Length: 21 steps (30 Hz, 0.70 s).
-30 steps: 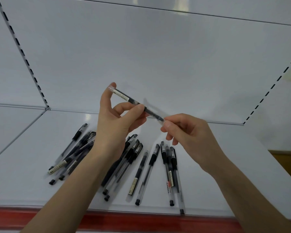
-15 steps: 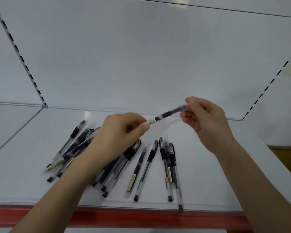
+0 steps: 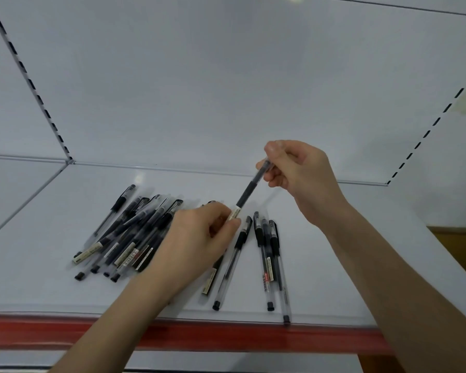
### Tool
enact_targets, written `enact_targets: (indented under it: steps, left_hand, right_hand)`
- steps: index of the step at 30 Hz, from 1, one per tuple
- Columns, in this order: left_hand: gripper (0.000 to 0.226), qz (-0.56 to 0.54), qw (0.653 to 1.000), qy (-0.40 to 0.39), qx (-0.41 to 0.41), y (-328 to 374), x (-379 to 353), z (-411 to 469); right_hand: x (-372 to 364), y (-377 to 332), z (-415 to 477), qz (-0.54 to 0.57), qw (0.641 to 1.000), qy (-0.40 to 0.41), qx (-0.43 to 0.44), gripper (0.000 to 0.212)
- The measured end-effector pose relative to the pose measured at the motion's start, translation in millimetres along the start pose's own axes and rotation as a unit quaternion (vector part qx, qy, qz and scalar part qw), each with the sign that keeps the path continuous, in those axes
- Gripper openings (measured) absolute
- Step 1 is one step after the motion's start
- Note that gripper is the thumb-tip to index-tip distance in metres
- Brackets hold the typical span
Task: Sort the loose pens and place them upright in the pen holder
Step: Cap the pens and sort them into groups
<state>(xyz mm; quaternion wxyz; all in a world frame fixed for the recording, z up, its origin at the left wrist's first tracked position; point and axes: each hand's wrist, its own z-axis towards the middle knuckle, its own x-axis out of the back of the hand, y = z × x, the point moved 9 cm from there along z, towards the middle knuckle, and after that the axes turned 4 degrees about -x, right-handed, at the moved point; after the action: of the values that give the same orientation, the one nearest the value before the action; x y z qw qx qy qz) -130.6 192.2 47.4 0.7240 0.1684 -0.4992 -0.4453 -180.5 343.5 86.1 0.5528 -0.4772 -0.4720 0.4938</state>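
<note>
Pen [image 3: 249,190] pinched both ends: right hand [image 3: 301,179] curled on top, left hand [image 3: 199,238] on bottom.

Loose pens [image 3: 143,224]: clear smooth plastic barrels, black matt grips, paper-look labels. Held pen [image 3: 249,191]: same clear plastic, white label. Shelf [image 3: 320,278]: smooth white, prob. painted metal, slight sheen. Front strip [image 3: 226,335]: glossy red. Back panel [image 3: 199,90]: white, smooth, matt.
</note>
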Motion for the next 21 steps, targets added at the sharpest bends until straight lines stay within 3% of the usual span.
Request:
enact_targets:
  steps: [3,8,11,14,17,21]
  left_hand:
    - [0.011,0.013,1.0,-0.002,-0.003,5,5,2]
    - [0.014,0.02,0.999,-0.023,0.03,3,8,-2]
    - [0.02,0.109,0.99,-0.066,0.055,0,13,-7]
    - [0.026,0.243,0.955,-0.154,0.071,-2,5,-21]
    - [0.03,0.321,0.916,-0.228,0.076,-2,-11,-34]
    - [0.048,0.386,0.889,-0.236,0.076,4,-18,-37]
  right_hand:
    - [-6,7,1,0.007,1.0,-0.012,-0.014,0.014]
    - [-9,14,0,-0.002,0.999,-0.033,-0.041,0.023]
    - [5,25,-8,-0.115,0.99,-0.034,-0.078,0.027]
    - [19,43,-29,-0.354,0.926,-0.086,-0.1,0.024]
    - [19,68,-57,-0.475,0.853,-0.165,-0.137,0.04]
    - [14,76,-68,-0.493,0.843,-0.164,-0.137,0.049]
